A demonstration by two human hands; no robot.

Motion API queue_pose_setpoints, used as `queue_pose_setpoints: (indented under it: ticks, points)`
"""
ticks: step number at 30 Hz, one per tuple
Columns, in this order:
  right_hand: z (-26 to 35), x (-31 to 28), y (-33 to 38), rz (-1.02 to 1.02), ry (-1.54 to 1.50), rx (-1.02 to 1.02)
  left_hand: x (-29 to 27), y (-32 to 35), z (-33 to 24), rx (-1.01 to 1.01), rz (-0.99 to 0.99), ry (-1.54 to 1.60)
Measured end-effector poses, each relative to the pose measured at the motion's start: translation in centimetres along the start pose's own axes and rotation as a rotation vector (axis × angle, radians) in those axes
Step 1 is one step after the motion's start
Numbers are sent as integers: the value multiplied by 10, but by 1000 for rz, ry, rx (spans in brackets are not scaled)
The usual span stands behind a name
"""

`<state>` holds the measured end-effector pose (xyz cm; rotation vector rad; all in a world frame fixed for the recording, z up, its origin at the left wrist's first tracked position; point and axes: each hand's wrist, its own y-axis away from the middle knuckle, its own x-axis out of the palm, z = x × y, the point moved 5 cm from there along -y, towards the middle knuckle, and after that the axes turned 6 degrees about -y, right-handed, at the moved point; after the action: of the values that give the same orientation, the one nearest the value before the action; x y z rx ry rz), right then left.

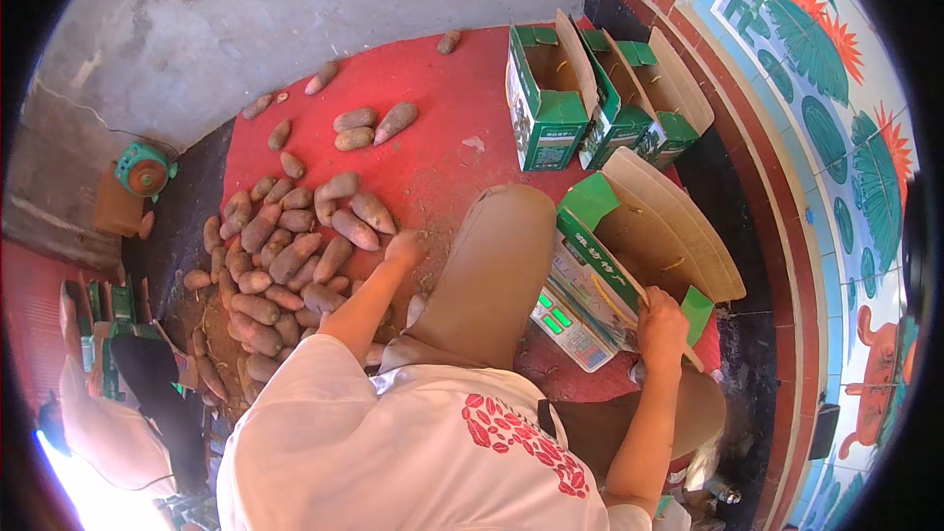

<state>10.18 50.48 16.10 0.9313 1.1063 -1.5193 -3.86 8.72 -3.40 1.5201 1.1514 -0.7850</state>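
At the far left a green and orange tape dispenser [145, 168] sits on a dark strip of floor beside the grey concrete wall [256, 10]. Right of it, a heap of brown sweet potatoes [280, 265] spreads over a red mat [442, 128], with a few loose ones scattered toward the top of the mat. The person's left hand [403, 249] reaches down to the right edge of the heap, its fingers curled and touching the tubers there; whether it actually grips one cannot be told. Just right of that arm a bent knee in tan trousers [492, 275] rises from the mat. Farther right, an open green and white carton [629, 246] stands on a digital scale [570, 329] with a lit green display. The right hand [661, 326] is closed on the carton's near cardboard flap, holding its edge. Beyond, at the top of the mat, three more open cartons [600, 98] of the same kind stand side by side. A tiled wall with painted green leaves [826, 88] runs down the right side.
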Motion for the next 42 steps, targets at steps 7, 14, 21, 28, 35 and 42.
queue_pose_setpoints:
  ticks: [7,14,21,28,35,42]
  points:
    - [10,3,-8,4,-33,-17,136,33,63,567,482,-793]
    - [11,1,-7,-26,-38,-40,161,48,86,-30,552,-181]
    - [1,0,-3,-28,-21,30,158,47,61,-44,679,-428]
    - [1,1,-6,-8,-11,59,158,45,62,-115,745,-299]
    - [2,1,-7,-28,-6,30,137,62,83,-280,710,-316]
    - [3,2,-8,-24,-2,24,183,60,107,78,957,-594]
